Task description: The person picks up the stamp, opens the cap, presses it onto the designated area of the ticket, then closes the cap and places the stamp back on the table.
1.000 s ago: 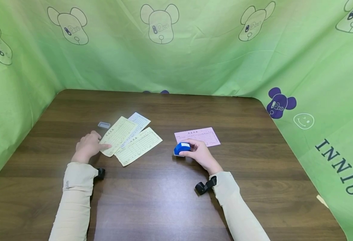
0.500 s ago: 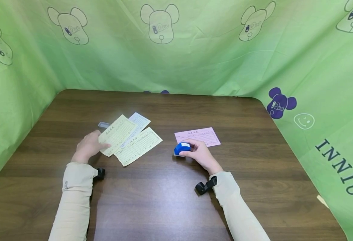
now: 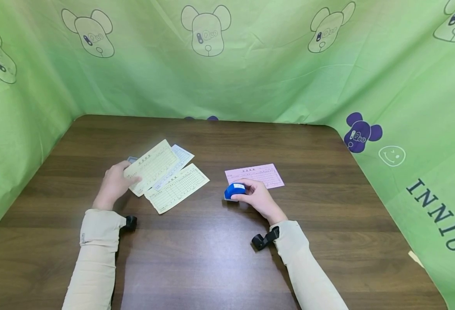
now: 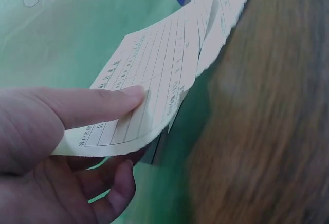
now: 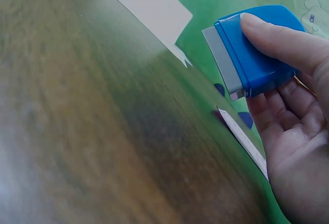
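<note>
My left hand [image 3: 113, 183] pinches the near left corner of a pale yellow printed form [image 3: 154, 163], thumb on top and fingers beneath. In the left wrist view that form [image 4: 149, 75] bends up off the table. Partly under it lies a pale blue form [image 3: 183, 156], and a second yellowish form [image 3: 179, 189] lies beside them. My right hand [image 3: 260, 199] grips a blue stamp [image 3: 234, 191] between thumb and fingers, just in front of a pink form [image 3: 256, 173]. The right wrist view shows the stamp's [image 5: 267, 49] pale base pointing away from the palm.
A small clear plastic cap [image 3: 132, 159] sits behind the yellow form, mostly covered by it. The brown wooden table [image 3: 196, 258] ends at a green printed cloth [image 3: 219, 86] at the back and sides. Black cameras [image 3: 265, 239] are strapped to both wrists.
My left hand has shifted slightly up, carrying the yellow form up and to the left, so it now covers most of the clear cap. The right hand and stamp have stayed still.
</note>
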`<action>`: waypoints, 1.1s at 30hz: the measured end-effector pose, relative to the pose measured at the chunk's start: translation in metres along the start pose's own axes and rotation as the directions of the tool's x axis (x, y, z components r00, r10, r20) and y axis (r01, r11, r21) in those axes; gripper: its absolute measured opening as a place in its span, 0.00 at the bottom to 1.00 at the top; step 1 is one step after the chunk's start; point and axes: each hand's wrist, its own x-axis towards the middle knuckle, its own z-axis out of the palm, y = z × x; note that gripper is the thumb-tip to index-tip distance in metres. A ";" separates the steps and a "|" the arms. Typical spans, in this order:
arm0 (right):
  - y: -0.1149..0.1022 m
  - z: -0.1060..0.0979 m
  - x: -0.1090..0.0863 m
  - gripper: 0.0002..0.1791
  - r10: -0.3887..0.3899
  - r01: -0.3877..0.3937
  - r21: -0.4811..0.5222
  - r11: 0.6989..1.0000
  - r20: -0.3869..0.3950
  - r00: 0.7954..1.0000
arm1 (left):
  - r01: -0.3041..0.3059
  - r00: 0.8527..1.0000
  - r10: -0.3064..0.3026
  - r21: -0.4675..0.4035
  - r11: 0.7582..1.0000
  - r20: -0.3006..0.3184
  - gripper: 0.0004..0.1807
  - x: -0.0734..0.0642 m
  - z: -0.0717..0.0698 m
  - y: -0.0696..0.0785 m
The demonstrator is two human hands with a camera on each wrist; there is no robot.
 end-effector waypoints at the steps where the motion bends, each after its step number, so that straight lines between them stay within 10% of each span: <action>1: 0.000 0.000 0.000 0.23 0.001 -0.001 -0.004 1.000 0.001 1.000 | -0.007 1.000 0.007 -0.017 1.000 -0.011 0.24 0.000 0.000 0.000; 19: -0.002 0.000 0.000 0.23 0.009 -0.009 -0.009 1.000 0.007 1.000 | -0.023 0.985 -0.004 -0.153 0.988 -0.173 0.17 0.002 0.003 0.002; 33: 0.000 -0.001 0.000 0.23 0.011 -0.011 -0.015 1.000 -0.001 1.000 | 0.020 0.999 -0.025 -0.117 0.993 -0.036 0.19 0.003 0.003 -0.004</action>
